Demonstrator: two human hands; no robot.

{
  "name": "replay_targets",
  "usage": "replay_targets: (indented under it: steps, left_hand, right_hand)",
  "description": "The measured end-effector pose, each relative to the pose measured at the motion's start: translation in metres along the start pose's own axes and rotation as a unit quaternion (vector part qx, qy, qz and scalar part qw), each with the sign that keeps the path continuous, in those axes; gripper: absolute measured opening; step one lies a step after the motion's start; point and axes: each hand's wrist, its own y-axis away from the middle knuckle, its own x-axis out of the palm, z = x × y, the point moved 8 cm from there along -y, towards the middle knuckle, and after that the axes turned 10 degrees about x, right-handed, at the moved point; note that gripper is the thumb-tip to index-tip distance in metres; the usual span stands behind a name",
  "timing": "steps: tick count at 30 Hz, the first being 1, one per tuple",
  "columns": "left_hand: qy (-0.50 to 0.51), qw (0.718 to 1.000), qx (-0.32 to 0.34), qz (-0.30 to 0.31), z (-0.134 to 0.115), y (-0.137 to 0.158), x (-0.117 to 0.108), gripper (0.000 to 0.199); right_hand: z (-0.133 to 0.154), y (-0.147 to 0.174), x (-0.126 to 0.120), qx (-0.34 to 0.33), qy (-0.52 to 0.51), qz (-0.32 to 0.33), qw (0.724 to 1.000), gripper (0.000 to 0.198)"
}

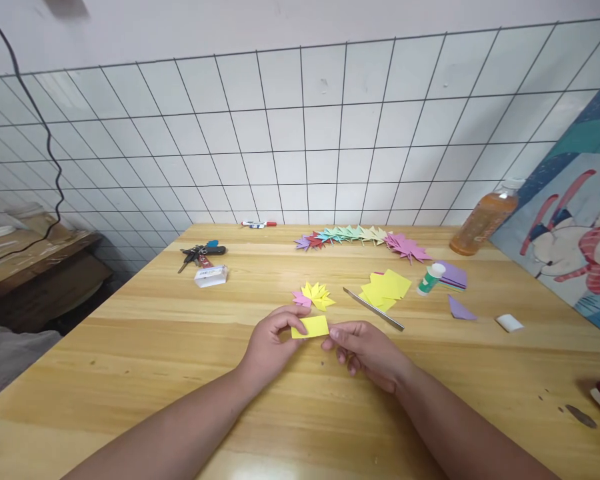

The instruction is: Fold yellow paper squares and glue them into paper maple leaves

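Observation:
A small yellow paper rectangle [316, 327], which looks folded, is held just above the wooden table. My left hand [275, 337] pinches its left end between thumb and fingers. At the paper's right end, the thumb and forefinger of my right hand [363, 347] close on the edge, with the other fingers curled below. Right behind the paper lies a cluster of folded yellow pieces [319, 294] with pink pieces [301, 299] at its left. A metal craft knife or ruler-like strip [375, 310] rests to the right, beside loose yellow paper squares [387, 287].
Farther back stands a curved row of folded coloured paper [353, 234]. To the right are a glue stick [431, 279], purple paper stack [453, 275], purple triangle [461, 308], white eraser-like block [509, 323] and bottle [485, 217]. Keys [200, 253], a small box [211, 275] and markers [259, 225] lie left.

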Motion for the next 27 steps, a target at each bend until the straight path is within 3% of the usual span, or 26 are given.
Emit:
replay_targets:
  steps: [11, 18, 22, 27]
  left_hand:
    - [-0.029, 0.999, 0.015, 0.027, -0.008, 0.002, 0.004, 0.016]
    - [0.186, 0.982, -0.027, 0.033, -0.008, 0.001, 0.004, 0.023]
    - [0.083, 0.987, -0.087, 0.104, -0.001, 0.005, 0.018, 0.031]
    - [-0.050, 0.983, -0.092, 0.150, 0.006, 0.010, 0.027, 0.028]
  right_hand:
    - [0.000, 0.000, -0.001, 0.004, 0.013, -0.034, 0.999, 0.033]
    - [0.000, -0.002, 0.000, -0.022, 0.076, -0.047, 0.996, 0.032]
    - [-0.001, -0.001, 0.004, -0.019, 0.108, -0.045, 0.993, 0.028]
    - [-0.001, 0.000, 0.004, -0.016, 0.126, -0.056, 0.990, 0.026]
